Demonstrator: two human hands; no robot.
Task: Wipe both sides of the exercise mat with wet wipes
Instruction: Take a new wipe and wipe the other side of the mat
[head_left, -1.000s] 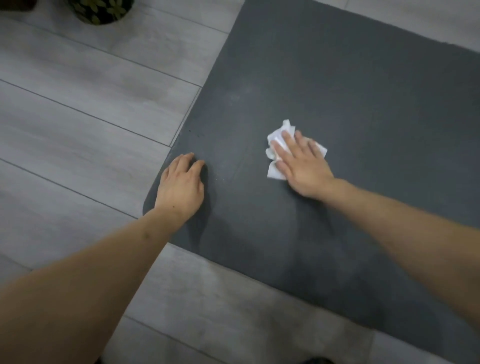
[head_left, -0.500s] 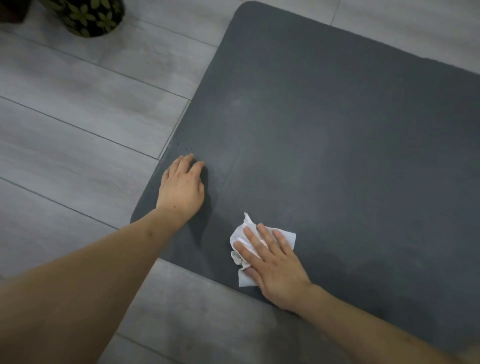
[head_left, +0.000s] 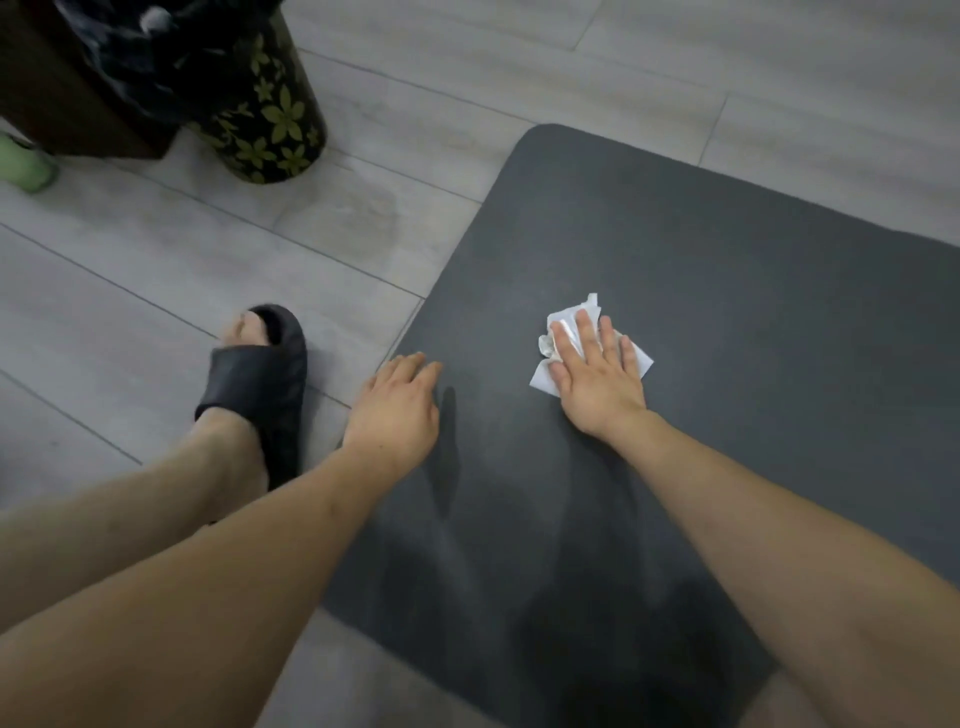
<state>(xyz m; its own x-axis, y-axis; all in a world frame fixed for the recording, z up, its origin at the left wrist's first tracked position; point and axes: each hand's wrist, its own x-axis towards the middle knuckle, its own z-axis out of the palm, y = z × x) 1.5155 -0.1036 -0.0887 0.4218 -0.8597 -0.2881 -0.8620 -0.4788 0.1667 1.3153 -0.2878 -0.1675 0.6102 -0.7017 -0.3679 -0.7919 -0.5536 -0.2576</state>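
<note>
The right hand (head_left: 597, 379) now lies further up the exercise mat (head_left: 727, 364) than half a second ago, when it worked close to the mat's near edge; one second ago it sat far out again. Judgement: this back-and-forth pattern indicates repeated strokes over the near left portion of the upper face, so the first side is in progress and the second side is not yet addressed. The view has also shifted, bringing a foot in a black slipper (head_left: 257, 384) into sight on the floor (head_left: 156, 249) beside the mat's left edge.

Near zone: both forearms enter from the bottom. The near edge of the mat runs diagonally across the floor.

Middle zone: the left hand (head_left: 397, 415) rests at the mat's left edge, fingers straight and flat, holding nothing; it appears to steady the mat. The right hand presses a white wet wipe (head_left: 566, 322) flat against the mat, fingers extended and slightly spread, not curled around it. The wipe is crumpled and protrudes beyond the fingertips and to both sides of the hand.

Far zone: the mat lies flat, dark grey, matte, with a rounded far left corner. Faint lighter streaks show on its surface. A flower-patterned bin (head_left: 260, 114) stands on the floor, well apart from that corner.
</note>
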